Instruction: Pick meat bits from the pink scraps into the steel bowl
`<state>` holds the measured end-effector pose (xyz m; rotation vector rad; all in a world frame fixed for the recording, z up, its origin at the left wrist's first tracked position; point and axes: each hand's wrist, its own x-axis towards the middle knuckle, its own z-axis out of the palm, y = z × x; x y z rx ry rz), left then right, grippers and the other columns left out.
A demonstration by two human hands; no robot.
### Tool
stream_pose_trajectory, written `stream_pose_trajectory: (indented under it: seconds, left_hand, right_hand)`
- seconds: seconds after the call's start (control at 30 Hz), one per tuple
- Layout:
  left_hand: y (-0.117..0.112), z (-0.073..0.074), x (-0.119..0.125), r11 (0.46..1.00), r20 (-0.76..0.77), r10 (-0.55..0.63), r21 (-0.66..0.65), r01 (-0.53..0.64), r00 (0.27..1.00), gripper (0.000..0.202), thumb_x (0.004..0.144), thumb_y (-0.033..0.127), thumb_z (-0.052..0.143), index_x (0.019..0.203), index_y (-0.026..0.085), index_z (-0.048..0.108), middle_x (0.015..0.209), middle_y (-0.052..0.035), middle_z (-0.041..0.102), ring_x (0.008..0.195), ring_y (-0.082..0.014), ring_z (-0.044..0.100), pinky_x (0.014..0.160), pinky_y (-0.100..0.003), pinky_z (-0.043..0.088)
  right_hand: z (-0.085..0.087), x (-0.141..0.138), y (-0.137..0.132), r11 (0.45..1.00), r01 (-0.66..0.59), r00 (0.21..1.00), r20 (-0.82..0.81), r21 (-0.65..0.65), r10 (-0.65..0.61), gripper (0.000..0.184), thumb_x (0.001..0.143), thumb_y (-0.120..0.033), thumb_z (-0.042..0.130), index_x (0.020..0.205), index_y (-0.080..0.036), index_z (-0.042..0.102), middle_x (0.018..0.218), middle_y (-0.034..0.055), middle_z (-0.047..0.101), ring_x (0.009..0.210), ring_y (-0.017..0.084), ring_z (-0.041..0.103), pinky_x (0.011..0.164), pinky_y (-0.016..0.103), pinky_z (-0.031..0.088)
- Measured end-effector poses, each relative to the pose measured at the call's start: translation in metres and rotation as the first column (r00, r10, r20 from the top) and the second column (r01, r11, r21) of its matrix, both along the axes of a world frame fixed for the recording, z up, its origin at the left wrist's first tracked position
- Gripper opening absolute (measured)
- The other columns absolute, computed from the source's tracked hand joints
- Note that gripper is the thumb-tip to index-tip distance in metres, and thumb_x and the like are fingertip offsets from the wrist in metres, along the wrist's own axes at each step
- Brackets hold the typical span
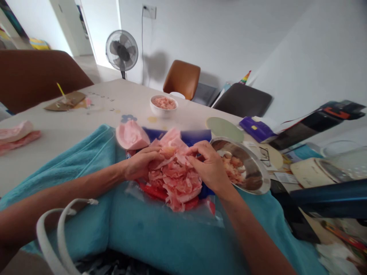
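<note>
The left hand (143, 162) holds what seems a fruit piece (168, 152) over pink scraps (180, 177), the right hand (211, 168) close beside.

Scrap heap (183, 183): salmon pink, whitish edges
Held piece (168, 152): light orange-pink
Rind, left of heap (132, 135): pale pink
Plastic under heap (153, 191): bright red, clear margins
Sheet behind heap (199, 136): deep blue
Near towel (172, 236): plain teal
Far bowl (162, 112): white, pink filling
Right bowl (256, 164): silver, peach-orange filling
Table (126, 93): off-white, blue and yellow flowers, dark lettering
Round mat (225, 129): sage green
Far middle chair (182, 78): tan-brown
</note>
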<state>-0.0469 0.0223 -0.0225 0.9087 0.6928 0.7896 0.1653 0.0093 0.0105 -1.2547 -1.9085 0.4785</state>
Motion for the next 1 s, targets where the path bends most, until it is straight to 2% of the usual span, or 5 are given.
stream_pose_trajectory:
  seconds: [0.37, 0.53, 0.73, 0.9, 1.0]
  left_hand:
    - [-0.002, 0.003, 0.000, 1.000, -0.037, -0.019, -0.001, 0.019, 0.999, 0.015, 0.073, 0.023, 0.069, 0.084, 0.013, 0.067, 0.063, 0.0009, 0.056, 0.055, -0.0091, 0.050, 0.051, -0.020, 0.039]
    - [-0.003, 0.002, -0.001, 0.999, -0.080, -0.041, 0.016, 0.043, 0.996, 0.013, 0.073, 0.024, 0.068, 0.079, 0.014, 0.063, 0.057, 0.0036, 0.048, 0.049, -0.0079, 0.042, 0.046, -0.020, 0.033]
    - [-0.002, 0.002, -0.001, 0.997, -0.013, -0.075, 0.007, 0.075, 0.997, 0.009, 0.071, 0.021, 0.066, 0.074, 0.014, 0.062, 0.058, 0.0017, 0.052, 0.052, -0.0095, 0.048, 0.049, -0.021, 0.039]
    - [-0.002, 0.003, -0.001, 0.994, 0.020, -0.109, -0.013, 0.110, 0.994, 0.017, 0.072, 0.022, 0.068, 0.087, 0.012, 0.067, 0.073, -0.0049, 0.065, 0.064, -0.0135, 0.058, 0.059, -0.025, 0.046]
    - [-0.002, 0.001, -0.001, 0.994, 0.029, -0.114, 0.000, 0.114, 0.993, 0.014, 0.074, 0.022, 0.068, 0.085, 0.013, 0.067, 0.074, -0.0043, 0.064, 0.066, -0.0141, 0.058, 0.063, -0.027, 0.048]
  right_hand:
    - [0.001, 0.000, 0.000, 0.998, -0.042, 0.998, 0.038, 0.036, 0.041, 0.031, 0.093, -0.029, 0.052, 0.065, -0.020, 0.062, 0.078, 0.0036, 0.061, 0.075, 0.015, 0.060, 0.073, 0.028, 0.048]
    - [0.000, -0.002, 0.000, 1.000, -0.028, 0.999, 0.025, -0.001, 0.028, 0.010, 0.087, -0.022, 0.060, 0.087, -0.019, 0.070, 0.100, 0.0071, 0.068, 0.089, 0.017, 0.066, 0.079, 0.030, 0.051]
    - [0.000, -0.004, -0.002, 0.999, -0.027, 0.999, 0.045, 0.028, 0.026, 0.023, 0.091, -0.025, 0.056, 0.072, -0.021, 0.068, 0.094, 0.0057, 0.072, 0.089, 0.018, 0.067, 0.083, 0.033, 0.053]
    - [0.003, -0.009, -0.011, 0.990, 0.007, 0.995, 0.102, 0.140, -0.021, 0.017, 0.090, -0.021, 0.056, 0.099, -0.023, 0.071, 0.107, 0.0077, 0.072, 0.099, 0.021, 0.067, 0.087, 0.035, 0.052]
    - [0.003, -0.014, -0.017, 0.990, -0.006, 0.985, 0.169, 0.138, -0.018, 0.019, 0.093, -0.023, 0.052, 0.098, -0.023, 0.071, 0.094, 0.0057, 0.075, 0.089, 0.021, 0.069, 0.082, 0.036, 0.051]
